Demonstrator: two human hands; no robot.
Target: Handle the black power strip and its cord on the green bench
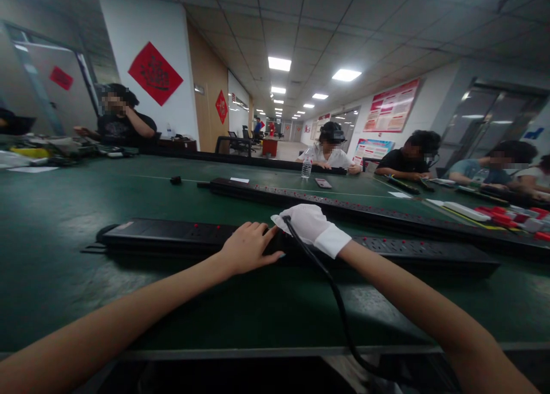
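Note:
A long black power strip (158, 233) with red buttons and sockets lies across the green table in front of me. My left hand (249, 246), bare, rests on the strip's middle with fingers stretched out and thumb spread on the near side. Its index fingertip is close to my other hand. My right hand (306, 223), in a white glove, is closed around the end of a black cable (333, 285) just above the strip. Whatever is at the cable's end is hidden in the glove. From there the cable hangs down over the table's near edge.
A second long power strip (266, 194) lies behind the first. Beyond are a phone (323, 183), a water bottle (306, 168) and a small black object (176, 180). Red and white parts (502, 216) lie at right. Several people sit around the table (180, 314).

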